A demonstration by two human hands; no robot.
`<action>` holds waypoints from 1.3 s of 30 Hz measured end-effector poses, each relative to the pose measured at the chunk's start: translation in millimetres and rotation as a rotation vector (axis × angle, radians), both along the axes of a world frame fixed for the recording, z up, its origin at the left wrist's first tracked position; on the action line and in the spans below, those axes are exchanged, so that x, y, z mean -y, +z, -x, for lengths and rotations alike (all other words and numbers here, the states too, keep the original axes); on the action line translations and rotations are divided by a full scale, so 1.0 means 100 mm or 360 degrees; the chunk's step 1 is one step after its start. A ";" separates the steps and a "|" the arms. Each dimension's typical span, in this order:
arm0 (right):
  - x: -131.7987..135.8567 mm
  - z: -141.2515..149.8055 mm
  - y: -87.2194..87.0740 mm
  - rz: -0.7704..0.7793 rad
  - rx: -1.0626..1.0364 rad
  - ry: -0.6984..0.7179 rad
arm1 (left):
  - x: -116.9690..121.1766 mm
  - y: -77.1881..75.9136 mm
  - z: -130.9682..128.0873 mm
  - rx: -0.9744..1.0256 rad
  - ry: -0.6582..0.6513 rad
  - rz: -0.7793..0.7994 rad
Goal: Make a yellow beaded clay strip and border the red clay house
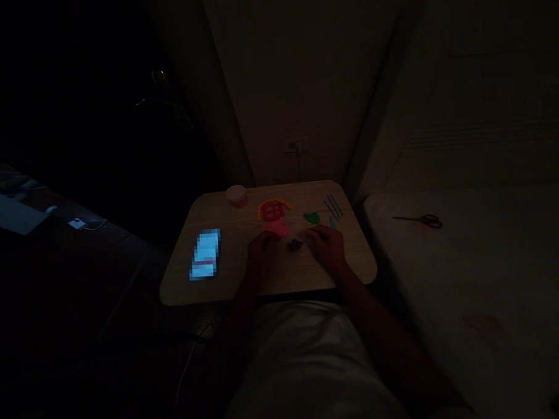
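Note:
The scene is very dark. My left hand [261, 250] rests low over the small table with its fingers curled, beside a pink flat piece [276, 228] that looks like modelling clay. Opposite it, my right hand [330, 245] is also closed, thumb and fingers drawn together. Whatever either hand's fingertips hold is too dark to make out. A dark purple lump [294, 244] lies on the tabletop between the two hands. Just beyond are a red window-shaped piece [273, 211] with an orange-yellow arch [274, 202] over it, and a green lump [312, 218].
A lit phone [205, 255] lies on the left of the wooden table [181, 286]. A white tub [237, 196] stands at the back edge. Thin teal sticks [334, 208] and a small blue piece [332, 222] are at right. Scissors [428, 221] lie on the pale surface beyond.

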State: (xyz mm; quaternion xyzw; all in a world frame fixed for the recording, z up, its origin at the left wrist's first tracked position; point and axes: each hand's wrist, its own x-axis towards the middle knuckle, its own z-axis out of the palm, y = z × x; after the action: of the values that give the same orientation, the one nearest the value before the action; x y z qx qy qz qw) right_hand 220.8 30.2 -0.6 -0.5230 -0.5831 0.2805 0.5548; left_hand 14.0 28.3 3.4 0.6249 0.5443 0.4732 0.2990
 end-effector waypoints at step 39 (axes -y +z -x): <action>-0.06 0.04 -0.12 0.0112 -0.0414 0.0063 | 0.00 0.01 -0.01 -0.0025 -0.0016 0.0074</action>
State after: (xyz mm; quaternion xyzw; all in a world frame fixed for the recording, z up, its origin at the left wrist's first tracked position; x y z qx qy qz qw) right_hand 216.4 35.7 -13.0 -0.4898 -0.5063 0.3771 0.6013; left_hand 15.3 28.0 4.8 0.6241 0.5544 0.4540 0.3115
